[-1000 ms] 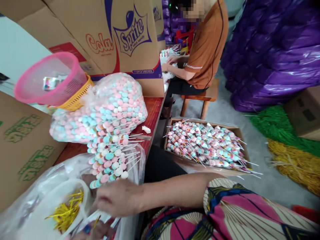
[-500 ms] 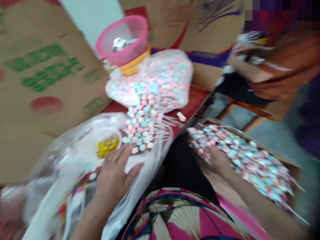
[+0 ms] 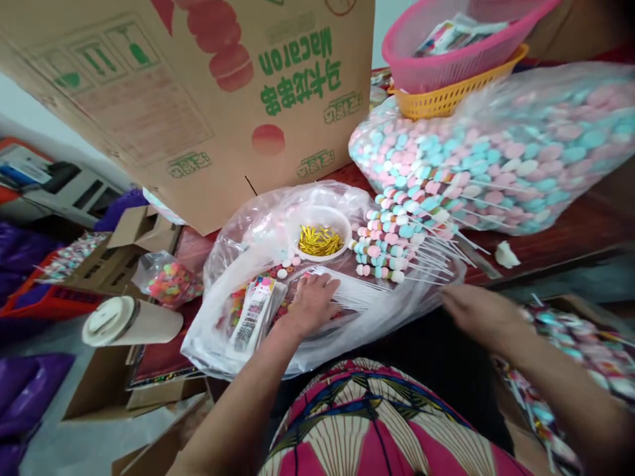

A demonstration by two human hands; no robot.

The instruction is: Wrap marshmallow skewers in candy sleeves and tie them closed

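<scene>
My left hand (image 3: 315, 303) lies with its fingers spread over a bundle of white sticks (image 3: 357, 291) on a clear plastic bag (image 3: 198, 344). Left of it is a stack of printed wrappers (image 3: 253, 311). Beyond the fingers stands a white bowl (image 3: 346, 231) of gold twist ties (image 3: 320, 242). Marshmallow skewers (image 3: 384, 244) in pink, blue and white are piled to the right, their sticks pointing right. Near those stick ends is my right hand (image 3: 483, 318), blurred, its fingertips at the bag's edge; I see nothing held in it.
A big bag of marshmallows (image 3: 536, 158) sits behind the skewers, beside a pink basket (image 3: 397, 59) on a yellow basket (image 3: 436, 99). A large carton (image 3: 198, 119) stands at the back. A lidded cup (image 3: 153, 322) is at left; a box of wrapped skewers (image 3: 585, 357) is low right.
The view has swung left. My right hand has come up from the box of wrapped skewers to the bag's right edge. My left hand has shifted onto the white sticks, fingers still spread.
</scene>
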